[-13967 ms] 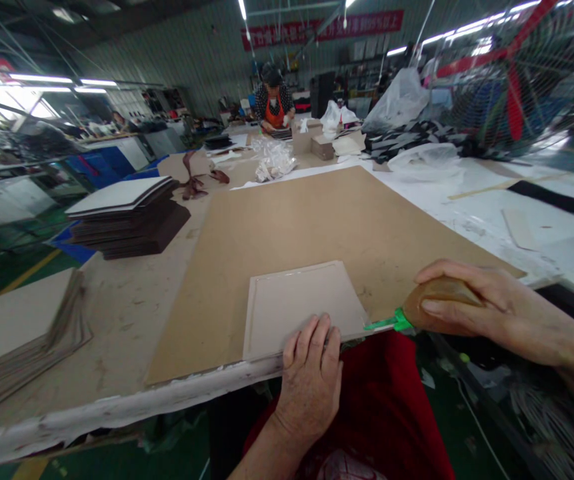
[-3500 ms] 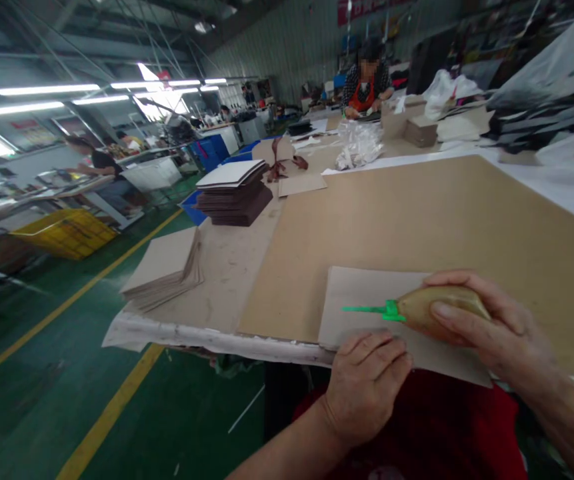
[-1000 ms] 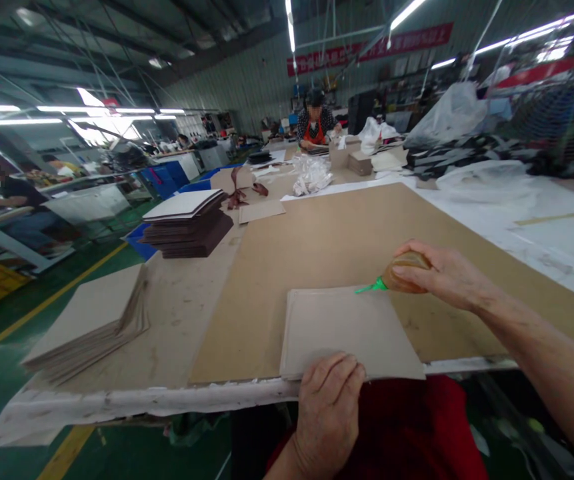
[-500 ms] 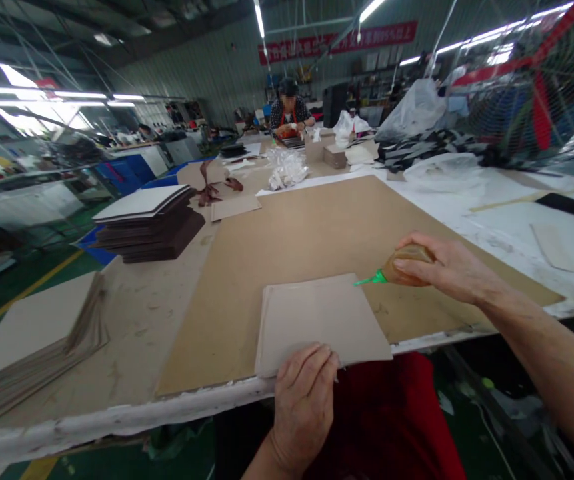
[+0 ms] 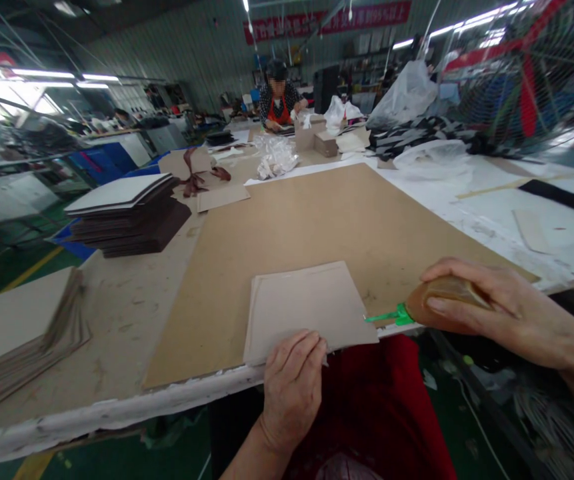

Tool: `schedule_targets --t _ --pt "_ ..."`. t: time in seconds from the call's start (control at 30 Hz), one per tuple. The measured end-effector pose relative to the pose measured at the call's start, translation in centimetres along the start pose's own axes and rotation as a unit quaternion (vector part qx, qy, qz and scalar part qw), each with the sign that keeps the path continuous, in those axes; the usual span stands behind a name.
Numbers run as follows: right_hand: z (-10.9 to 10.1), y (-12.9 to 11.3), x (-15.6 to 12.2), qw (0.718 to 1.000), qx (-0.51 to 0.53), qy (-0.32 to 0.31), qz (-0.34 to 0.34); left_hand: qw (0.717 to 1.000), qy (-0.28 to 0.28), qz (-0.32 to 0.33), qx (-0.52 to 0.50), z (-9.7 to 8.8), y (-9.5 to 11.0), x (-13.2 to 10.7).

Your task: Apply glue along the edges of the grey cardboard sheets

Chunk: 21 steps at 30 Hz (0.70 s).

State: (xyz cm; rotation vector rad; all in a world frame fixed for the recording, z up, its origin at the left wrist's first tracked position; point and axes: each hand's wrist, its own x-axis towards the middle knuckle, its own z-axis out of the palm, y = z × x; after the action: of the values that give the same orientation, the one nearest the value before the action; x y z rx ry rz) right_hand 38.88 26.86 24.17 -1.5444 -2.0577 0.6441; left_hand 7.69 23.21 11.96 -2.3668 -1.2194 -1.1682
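A square grey card sheet [image 5: 307, 303] lies on a large brown board [image 5: 327, 227] at the table's near edge. My left hand [image 5: 291, 383] presses the sheet's near edge with curled fingers. My right hand [image 5: 491, 307] is wrapped round a brown squeeze bottle [image 5: 441, 303]. Its green nozzle [image 5: 384, 317] points left and touches the sheet's right edge near the lower corner.
A pile of grey card sheets [image 5: 11, 340] lies at the near left. A stack of dark boards [image 5: 127, 213] with a white top stands farther back. A person in an orange apron [image 5: 277, 100] works at the far end. Plastic bags [image 5: 407, 93] and dark strips lie at the back right.
My right hand has drawn the bottle nearer and lower, from the sheet's far right corner down its right edge. My left hand stays on the near edge.
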Motion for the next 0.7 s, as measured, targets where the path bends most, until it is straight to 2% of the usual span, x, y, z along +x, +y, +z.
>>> schedule_targets --t 0.17,0.33,0.53,0.6,0.7 --pt "-0.1 -0.3 -0.3 1.0 -0.013 0.005 -0.001 1.0 0.003 0.003 -0.007 0.1 -0.1 -0.1" --pt "0.5 -0.3 3.4 0.996 -0.057 0.064 -0.001 1.0 0.0 0.0 -0.006 0.1 -0.1 -0.2" --pt "2.0 0.0 7.5 0.991 -0.051 0.125 0.001 1.0 0.004 -0.003 -0.002 0.1 -0.1 -0.1" --pt "2.1 -0.2 7.6 0.991 -0.048 0.127 -0.001 1.0 0.004 -0.005 -0.001 0.1 0.0 0.0" --pt "1.6 -0.4 6.3 0.993 -0.043 0.108 -0.006 1.0 0.0 -0.006 0.0 0.0 0.0 0.1"
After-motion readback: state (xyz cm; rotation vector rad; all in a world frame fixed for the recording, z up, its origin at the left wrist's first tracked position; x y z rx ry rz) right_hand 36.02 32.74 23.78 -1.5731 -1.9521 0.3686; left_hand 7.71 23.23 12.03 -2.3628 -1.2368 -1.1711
